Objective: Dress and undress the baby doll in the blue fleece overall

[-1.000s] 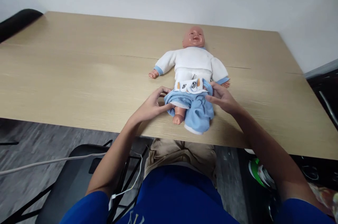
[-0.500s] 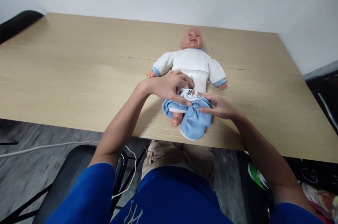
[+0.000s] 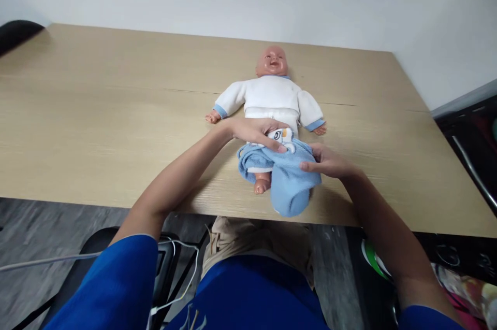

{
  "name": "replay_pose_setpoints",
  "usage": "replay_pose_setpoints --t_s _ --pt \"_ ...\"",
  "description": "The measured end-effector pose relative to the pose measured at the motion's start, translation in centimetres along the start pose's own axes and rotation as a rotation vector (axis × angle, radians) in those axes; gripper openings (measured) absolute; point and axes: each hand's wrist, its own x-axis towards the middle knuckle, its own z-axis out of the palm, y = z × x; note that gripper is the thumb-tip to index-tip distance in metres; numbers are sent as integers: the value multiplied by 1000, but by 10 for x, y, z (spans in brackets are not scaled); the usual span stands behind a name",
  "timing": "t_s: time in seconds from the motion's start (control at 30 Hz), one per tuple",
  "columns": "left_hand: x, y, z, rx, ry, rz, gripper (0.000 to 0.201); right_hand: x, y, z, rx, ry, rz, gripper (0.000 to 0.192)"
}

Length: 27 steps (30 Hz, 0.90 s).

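Both grips pinch fuzzy blue trousers on plastic doll.

Doll on table, frame centre; left hand and right hand gripping blue trousers.

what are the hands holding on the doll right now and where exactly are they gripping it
Both grip the blue pants on the doll: the left hand at the waistband, the right hand at the side of the bunched leg.
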Motion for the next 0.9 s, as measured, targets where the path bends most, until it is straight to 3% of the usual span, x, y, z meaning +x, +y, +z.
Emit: replay_pose_setpoints --t_s 0.13,0.23,0.3,0.4,0.5,0.63,0.77,0.83,0.9 --pt "5 -7 -1 94 -224 26 56 -2 4 4 194 153 -92 63" --pt "8 -7 0 70 -242 85 54 0 5 6 169 216 -95 54" --pt "9 -9 -1 51 -198 108 52 0 5 4 116 180 -87 55" --pt "10 -15 -3 37 -170 134 51 -2 6 -2 88 36 -61 73" --pt "12 -18 -1 22 -197 170 47 -6 7 -8 106 -65 -25 67" --pt "11 -16 2 2 -220 128 48 -8 4 -10 80 -30 -29 70" --pt "3 -10 0 -34 -509 -23 50 -6 -4 -9 21 -1 -84 68" --pt "0 -6 0 -36 -587 -55 50 -5 -7 -8 -15 -3 -84 66" --pt "-2 -3 0 -19 -443 -3 51 -5 -9 -8 -32 -21 -73 66"
